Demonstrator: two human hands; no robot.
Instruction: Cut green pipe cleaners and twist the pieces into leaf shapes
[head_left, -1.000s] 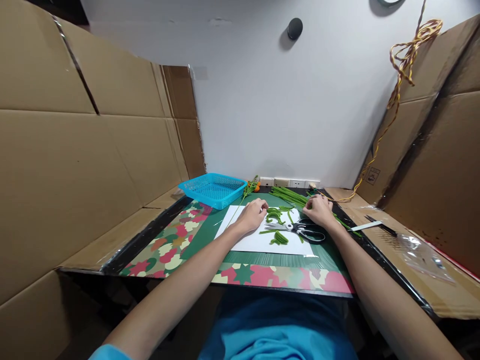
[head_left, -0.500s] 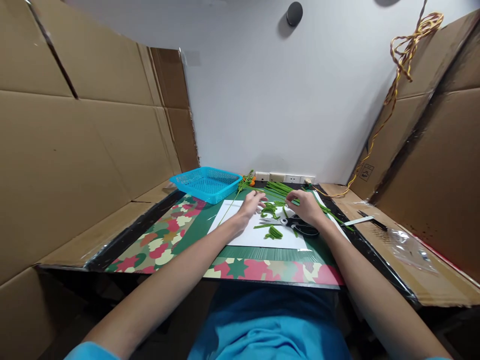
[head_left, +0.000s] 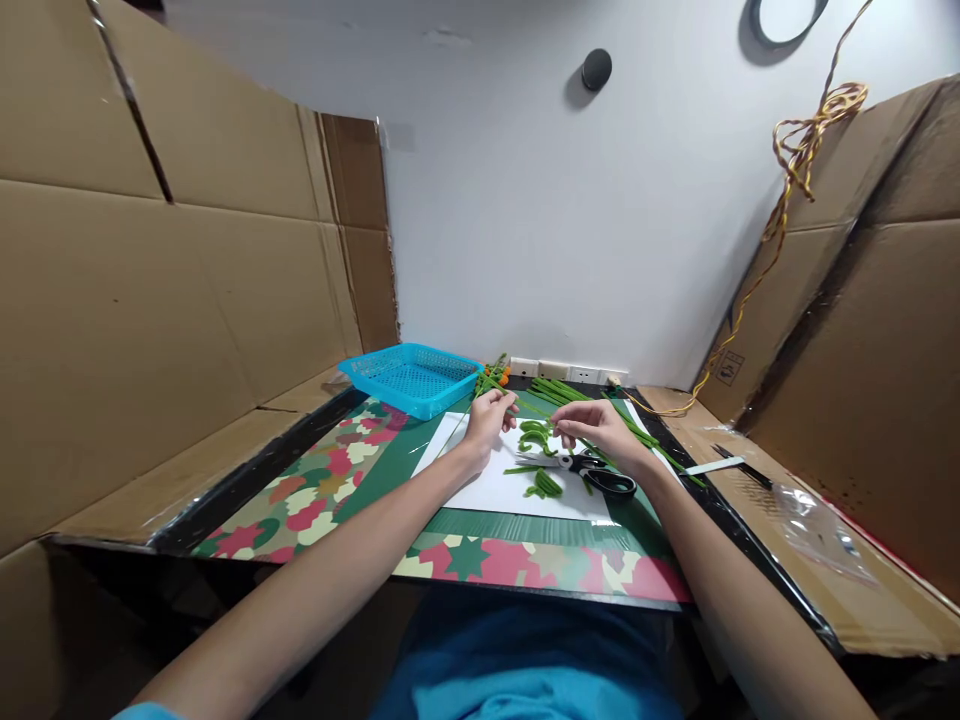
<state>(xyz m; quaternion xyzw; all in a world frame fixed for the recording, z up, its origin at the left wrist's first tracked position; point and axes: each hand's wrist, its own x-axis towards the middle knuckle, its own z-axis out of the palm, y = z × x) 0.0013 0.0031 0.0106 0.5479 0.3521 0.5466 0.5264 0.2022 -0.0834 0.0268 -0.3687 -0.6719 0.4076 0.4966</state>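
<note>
My left hand (head_left: 491, 424) is closed over the left part of a white sheet (head_left: 480, 492), its fingers wrapped round a thin green pipe cleaner (head_left: 491, 383) that shows past the knuckles. To the right, my right hand (head_left: 600, 432) has thumb and fingers pinched together; what lies between the tips is too small to make out. Between and below the hands are curled green pipe cleaner pieces (head_left: 534, 437) and a bent leaf-like bundle (head_left: 546, 484). Black-handled scissors (head_left: 609, 481) lie under my right hand, blades pointing left.
A blue plastic basket (head_left: 412, 380) stands at the back left, with orange flower-like pieces (head_left: 504, 378) beside it. Long green pipe cleaners (head_left: 551, 391) lie at the back. On the right are a white strip (head_left: 715, 466), a black pen-like tool (head_left: 742, 466) and a clear bag (head_left: 817, 530). Cardboard walls flank the table.
My right hand has come left and slightly lower, its fingertips nearer my left hand. My left hand has closed more tightly. The camera view has tipped up a little.
</note>
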